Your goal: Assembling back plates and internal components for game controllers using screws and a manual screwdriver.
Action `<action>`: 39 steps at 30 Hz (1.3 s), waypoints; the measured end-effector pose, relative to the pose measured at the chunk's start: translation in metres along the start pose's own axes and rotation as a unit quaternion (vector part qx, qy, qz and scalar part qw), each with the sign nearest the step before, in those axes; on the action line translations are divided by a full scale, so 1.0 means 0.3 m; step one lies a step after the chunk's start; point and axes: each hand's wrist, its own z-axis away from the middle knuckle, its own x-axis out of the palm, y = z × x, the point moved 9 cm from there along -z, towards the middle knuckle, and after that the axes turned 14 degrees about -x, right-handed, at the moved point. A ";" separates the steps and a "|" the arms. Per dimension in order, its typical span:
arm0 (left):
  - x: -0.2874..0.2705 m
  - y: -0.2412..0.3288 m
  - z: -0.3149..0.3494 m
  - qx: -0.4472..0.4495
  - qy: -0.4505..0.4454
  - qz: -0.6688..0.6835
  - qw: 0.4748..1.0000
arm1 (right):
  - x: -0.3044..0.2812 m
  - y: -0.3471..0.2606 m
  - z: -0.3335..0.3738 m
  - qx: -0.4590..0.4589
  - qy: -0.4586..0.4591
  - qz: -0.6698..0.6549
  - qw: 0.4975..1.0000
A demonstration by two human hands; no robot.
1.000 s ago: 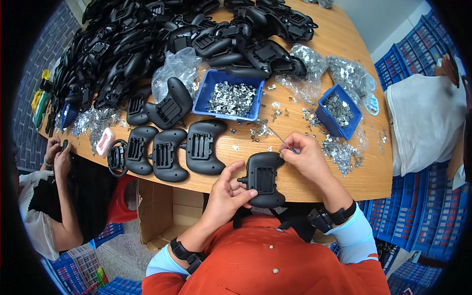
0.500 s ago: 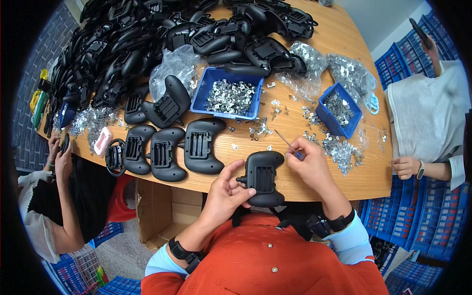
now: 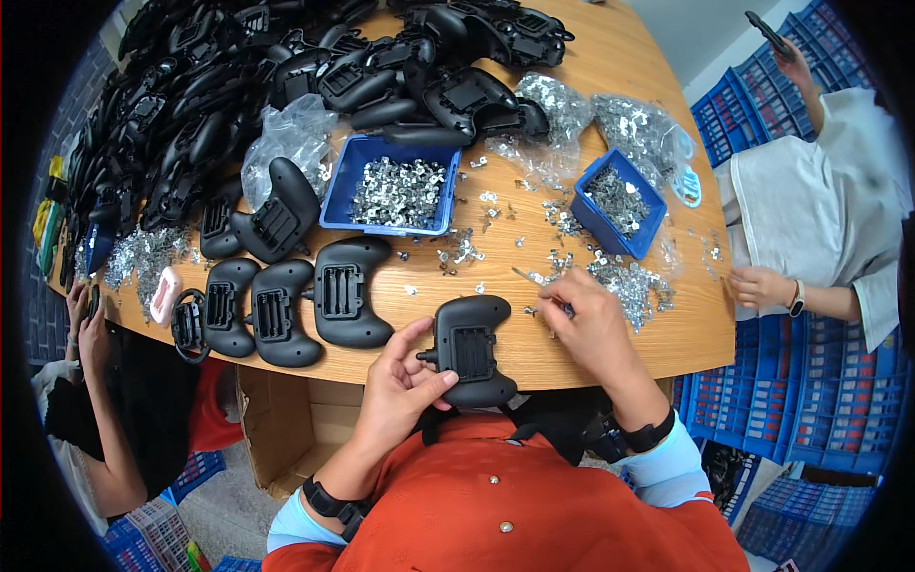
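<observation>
Many black gamepad shells [image 3: 167, 114] heaped at far left and back, seemingly not yet worked on, and nearer, three gamepad backs [image 3: 276, 315] in a row, perhaps already done. Then, at the front edge of the wooden table [image 3: 562, 362], one more gamepad back [image 3: 470, 353], bay upward, seemingly in progress, steadied by the half-open left hand [image 3: 393, 386]. Further right, apart from it, right hand [image 3: 591, 319] pinched around a thin screwdriver-like tool [image 3: 524, 275], tip up-left.
</observation>
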 end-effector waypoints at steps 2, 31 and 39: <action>0.001 0.001 -0.002 -0.002 -0.003 -0.006 1.000 | 0.025 0.001 0.027 0.005 -0.013 -0.004 1.000; 0.011 -0.016 -0.001 -0.001 -0.027 0.002 1.000 | 0.131 -0.255 -0.038 -0.209 -0.006 -0.053 0.977; -0.010 0.002 -0.001 0.011 -0.006 -0.003 1.000 | 0.154 -0.191 -0.060 -0.138 -0.020 -0.192 0.972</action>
